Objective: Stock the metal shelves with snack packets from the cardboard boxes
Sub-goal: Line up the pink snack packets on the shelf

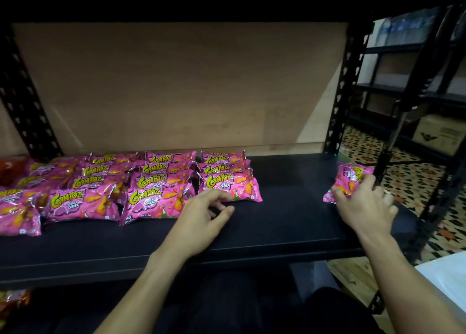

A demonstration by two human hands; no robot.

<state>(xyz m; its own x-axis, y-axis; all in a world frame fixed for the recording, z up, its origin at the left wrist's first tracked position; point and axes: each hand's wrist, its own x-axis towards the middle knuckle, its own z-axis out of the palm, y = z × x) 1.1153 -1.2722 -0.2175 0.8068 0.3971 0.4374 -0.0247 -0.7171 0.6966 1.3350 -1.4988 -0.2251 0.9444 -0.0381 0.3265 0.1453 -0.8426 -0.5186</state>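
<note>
On the black metal shelf the rows of pink packets lie flat and overlapping on the left half; the rows at the far left are cut off by the picture edge, and the back ones are partly covered by those in front. The left hand rests low over the shelf, its fingers loosely curled and holding nothing, the tips at the lower edge of the front packet in the right-most column; I cannot tell if they touch it. The right hand grips a single packet near the right end of the shelf, well apart from the rows, and its curled fingers hide the lower part of the packet. An orange packet at the left edge is blurred. Behind the dark frame on the right, a cardboard box stands in shadow, its print unreadable.
</note>
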